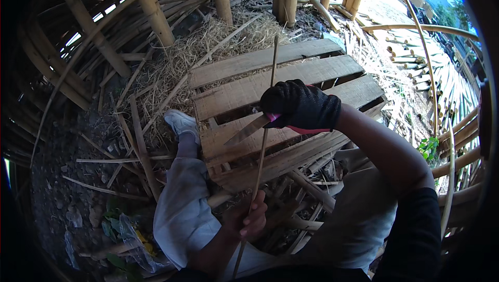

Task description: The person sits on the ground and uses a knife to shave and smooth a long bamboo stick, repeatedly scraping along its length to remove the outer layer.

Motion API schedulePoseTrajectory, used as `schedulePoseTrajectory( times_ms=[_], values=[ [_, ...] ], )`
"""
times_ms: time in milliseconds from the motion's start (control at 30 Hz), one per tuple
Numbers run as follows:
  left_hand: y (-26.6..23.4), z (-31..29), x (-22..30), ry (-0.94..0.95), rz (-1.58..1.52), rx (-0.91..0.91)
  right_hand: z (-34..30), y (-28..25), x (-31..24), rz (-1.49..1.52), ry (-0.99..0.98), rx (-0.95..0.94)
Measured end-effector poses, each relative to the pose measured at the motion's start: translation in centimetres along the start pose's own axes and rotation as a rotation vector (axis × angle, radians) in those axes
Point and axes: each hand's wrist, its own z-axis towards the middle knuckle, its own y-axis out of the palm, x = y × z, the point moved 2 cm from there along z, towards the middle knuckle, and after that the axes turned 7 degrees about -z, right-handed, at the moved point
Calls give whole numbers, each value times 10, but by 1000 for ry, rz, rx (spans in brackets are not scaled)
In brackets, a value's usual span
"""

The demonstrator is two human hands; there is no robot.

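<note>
My right hand (301,105), in a black and red glove, is closed around a knife whose blade (245,132) points toward the lower left. A thin bamboo strip (262,158) runs up past the blade and by the gloved fist, its far tip above the slatted wooden crate (228,99). Lower down, my bare left hand (248,215) has its fingers wrapped round the same strip. The strip stands at a slant between my knees, over the crate's near side. How the gloved fingers touch the strip is hidden behind the fist.
Pale shavings (171,69) heap behind and left of the crate. Upright bamboo poles (150,9) stand at the back. Cut bamboo lengths (416,69) are stacked at the right. Loose strips (140,147) and a clear plastic bag (136,243) lie on the ground at left.
</note>
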Motion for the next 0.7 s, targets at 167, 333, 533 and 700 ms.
schedulePoseTrajectory(
  times_ms=[167, 333, 533, 700],
  values=[
    [3, -10, -4, -5, 217, 259, -19, -22, -27, -160, 76, 116],
    [8, -10, -4, -18, 328, 360, -34, -36, -74, -68, 565, -246],
    [11, -9, -7, -3, 388, 378, -65, 1, -107, 148, 526, -334],
    [21, -7, -12, -12, 592, 448, -79, 15, -116, 153, 493, -375]
  ],
)
